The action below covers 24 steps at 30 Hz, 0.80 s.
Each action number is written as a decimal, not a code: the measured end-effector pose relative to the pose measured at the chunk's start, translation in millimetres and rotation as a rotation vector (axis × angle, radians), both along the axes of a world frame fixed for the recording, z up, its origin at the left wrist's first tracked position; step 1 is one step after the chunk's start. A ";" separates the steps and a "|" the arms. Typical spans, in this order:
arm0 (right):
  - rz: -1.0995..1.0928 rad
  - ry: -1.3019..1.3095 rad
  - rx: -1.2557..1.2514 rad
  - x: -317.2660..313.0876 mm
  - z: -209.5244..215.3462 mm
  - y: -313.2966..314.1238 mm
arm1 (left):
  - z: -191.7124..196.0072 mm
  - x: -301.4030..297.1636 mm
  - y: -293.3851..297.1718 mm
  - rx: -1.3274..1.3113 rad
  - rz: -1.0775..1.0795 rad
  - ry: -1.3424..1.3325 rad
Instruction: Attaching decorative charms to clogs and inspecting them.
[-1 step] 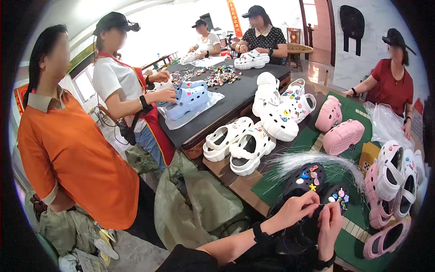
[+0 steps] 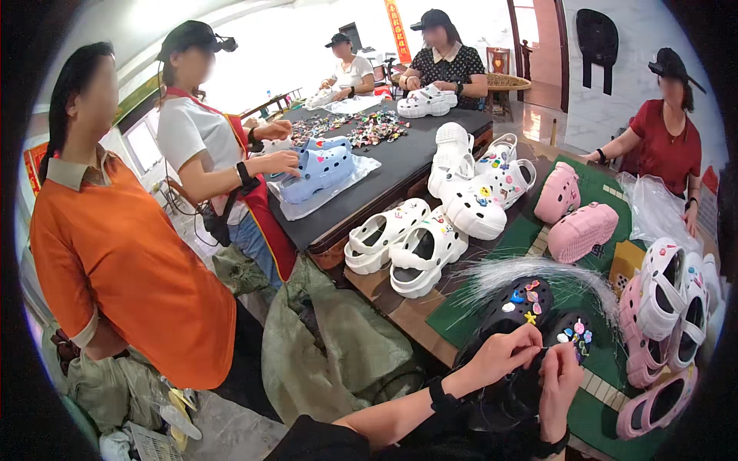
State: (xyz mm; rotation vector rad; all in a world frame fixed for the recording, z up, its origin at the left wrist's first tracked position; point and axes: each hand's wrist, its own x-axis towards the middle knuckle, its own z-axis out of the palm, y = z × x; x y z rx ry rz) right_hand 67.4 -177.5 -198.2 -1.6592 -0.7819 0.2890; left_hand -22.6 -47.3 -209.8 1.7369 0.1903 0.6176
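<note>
A pair of black clogs with colourful charms, a left clog and a right clog, sits at the near edge of the table. My left hand and my right hand meet just in front of them, fingertips pinched close together. Between the fingertips shows a thin pale strand, too fine to make out fully. Both hands partly cover the clogs' heel ends. Behind the clogs lies a fanned bundle of clear plastic strands.
White clogs and pink clogs stand beyond; more pink and white clogs are stacked at right. A green sack hangs by the table's left edge. Co-workers surround the tables; one handles a blue clog near loose charms.
</note>
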 end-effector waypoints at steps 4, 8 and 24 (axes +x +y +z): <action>0.047 -0.226 -0.110 1.6 -0.2 6.0 | -0.2 -1.5 2.5 -0.012 -0.015 0.023; 0.023 -0.157 -0.032 2.9 -5.0 3.9 | 6.9 -1.3 0.6 0.012 -0.025 0.083; -0.024 0.016 0.068 -0.2 -7.8 2.2 | 1.8 -4.0 0.5 0.002 -0.047 0.062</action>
